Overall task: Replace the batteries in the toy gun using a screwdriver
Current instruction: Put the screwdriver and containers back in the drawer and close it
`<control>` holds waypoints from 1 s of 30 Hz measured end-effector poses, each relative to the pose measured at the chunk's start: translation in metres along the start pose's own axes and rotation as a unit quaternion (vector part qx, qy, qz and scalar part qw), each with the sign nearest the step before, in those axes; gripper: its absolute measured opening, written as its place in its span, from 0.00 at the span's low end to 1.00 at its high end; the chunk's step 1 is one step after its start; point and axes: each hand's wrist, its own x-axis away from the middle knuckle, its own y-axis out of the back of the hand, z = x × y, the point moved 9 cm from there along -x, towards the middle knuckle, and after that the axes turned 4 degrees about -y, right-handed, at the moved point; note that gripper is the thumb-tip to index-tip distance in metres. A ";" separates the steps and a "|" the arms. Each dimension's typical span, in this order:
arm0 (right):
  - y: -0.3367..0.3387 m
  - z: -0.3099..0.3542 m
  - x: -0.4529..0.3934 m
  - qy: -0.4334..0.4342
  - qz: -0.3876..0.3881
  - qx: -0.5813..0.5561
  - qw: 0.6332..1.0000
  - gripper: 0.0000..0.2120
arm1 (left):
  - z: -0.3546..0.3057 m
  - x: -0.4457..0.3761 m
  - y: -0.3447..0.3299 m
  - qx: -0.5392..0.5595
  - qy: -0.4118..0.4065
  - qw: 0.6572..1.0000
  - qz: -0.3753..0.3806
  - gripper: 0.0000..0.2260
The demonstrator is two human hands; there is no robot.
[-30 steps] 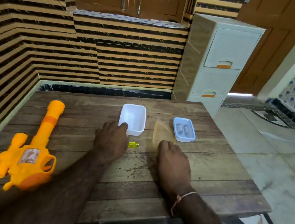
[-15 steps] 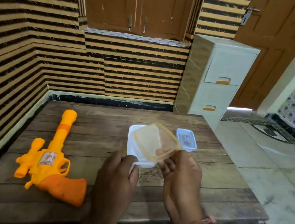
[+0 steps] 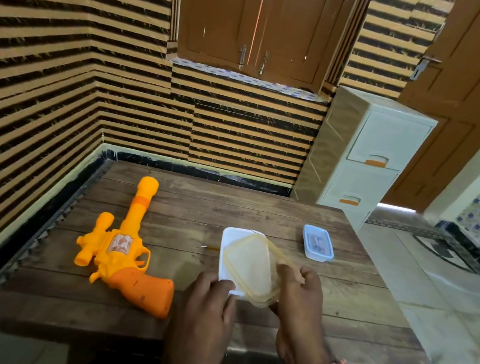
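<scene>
An orange and yellow toy gun (image 3: pixel 124 247) lies on the left of the wooden table (image 3: pixel 336 325), barrel pointing away. My left hand (image 3: pixel 207 310) grips the near edge of a white tray (image 3: pixel 232 239). My right hand (image 3: pixel 298 295) holds a clear yellowish lid (image 3: pixel 250 265) tilted over that tray. A thin screwdriver tip (image 3: pixel 209 248) pokes out left of the tray; its handle is hidden. Further right, a small blue box (image 3: pixel 317 247) holds what look like batteries.
A white plastic drawer unit (image 3: pixel 371 157) stands past the table's far right corner. Striped walls close the left and back sides. Tiled floor (image 3: pixel 437 302) and a brown door (image 3: pixel 472 100) lie to the right.
Both hands left the table and picked up the white tray and the clear lid, bringing them closer. The camera tilted upward, so the table sits lower in view.
</scene>
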 end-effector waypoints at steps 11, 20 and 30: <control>-0.028 -0.025 0.011 -0.093 0.092 -0.212 0.969 0.12 | -0.017 0.015 0.003 0.042 0.004 0.997 -0.058 0.06; -0.008 -0.021 0.006 -0.050 0.006 -0.197 0.979 0.06 | -0.025 0.018 0.007 0.105 0.025 0.989 -0.103 0.10; -0.006 -0.015 0.015 0.024 -0.005 -0.170 0.985 0.03 | 0.027 0.020 -0.036 0.444 0.346 0.823 -0.075 0.24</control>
